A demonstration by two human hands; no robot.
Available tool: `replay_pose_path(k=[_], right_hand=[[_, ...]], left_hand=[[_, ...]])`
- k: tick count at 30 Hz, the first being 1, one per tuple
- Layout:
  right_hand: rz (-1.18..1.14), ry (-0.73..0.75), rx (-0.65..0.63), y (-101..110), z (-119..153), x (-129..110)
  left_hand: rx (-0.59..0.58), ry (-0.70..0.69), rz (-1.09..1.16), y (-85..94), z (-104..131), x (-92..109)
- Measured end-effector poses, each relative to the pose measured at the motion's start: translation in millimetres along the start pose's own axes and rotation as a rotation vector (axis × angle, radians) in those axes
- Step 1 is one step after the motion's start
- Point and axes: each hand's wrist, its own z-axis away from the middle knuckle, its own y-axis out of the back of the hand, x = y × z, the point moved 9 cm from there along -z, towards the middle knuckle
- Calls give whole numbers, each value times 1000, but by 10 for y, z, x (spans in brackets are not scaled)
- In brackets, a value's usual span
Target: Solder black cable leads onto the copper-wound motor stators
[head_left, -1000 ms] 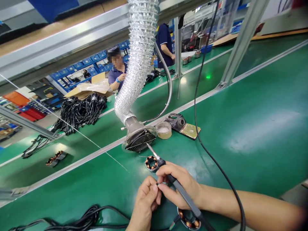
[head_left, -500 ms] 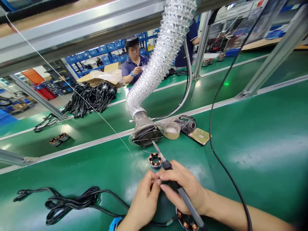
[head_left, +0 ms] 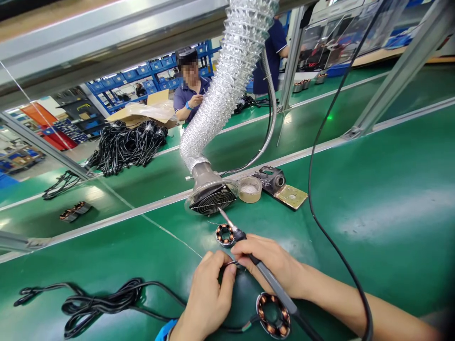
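Note:
My right hand (head_left: 272, 260) is closed round a soldering iron (head_left: 261, 267), whose bare tip points up and away toward a round fume extractor hood (head_left: 213, 200). With thumb and forefinger, my left hand (head_left: 211, 289) pinches a thin dark wire (head_left: 232, 263); the right fingertips meet it at its other end. Below the iron's handle lies a ring-shaped motor stator (head_left: 273, 315) with copper windings, joined by coloured leads to a black cable (head_left: 236, 330) that passes under my left wrist. A second stator (head_left: 224, 235) sits just beyond my fingers.
Coiled black cable (head_left: 103, 303) lies at left. Behind the hands stand a tape roll (head_left: 250, 189) and a soldering iron stand (head_left: 280, 184). A silver duct (head_left: 227, 80) hangs from above. Across the bench, a co-worker (head_left: 192, 92) sits near piled cables (head_left: 124, 147).
My hands have drawn slightly apart, exposing the thin wire between the fingertips. The right hand and iron have shifted up a little, uncovering the near stator. The view has shifted slightly.

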Motion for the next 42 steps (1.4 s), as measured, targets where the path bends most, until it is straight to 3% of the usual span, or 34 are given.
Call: replay_pose_path(k=[3,9,15,20,25,29,32,39,42], right_hand=[[5,-8,-29,-18,-3,-5],[3,15,71,101,-43,-79],[59,106,17,-14,-11,-106],[8,-38,44,41,13,38],[4,9,-18,-3,15,-7],[-19,75,77,8,34,-52],[-52,26,150,25,43,1],[126,20,193,221,59,127],[188,-2,131,188,110,227]], left_hand=[[9,6,37,16,-10,-17],[10,15,-10,22,-32,-33],[15,-14,-32,-20,-26,-10],[2,26,12,7,-41,-10],[-49,106,194,-43,-53,-104],[-172,193,560,-226,-78,-231],[-219,264,793,-323,-97,-288],[-67,396,795,-234,-148,-490],[-26,414,769,-188,-167,-573]])
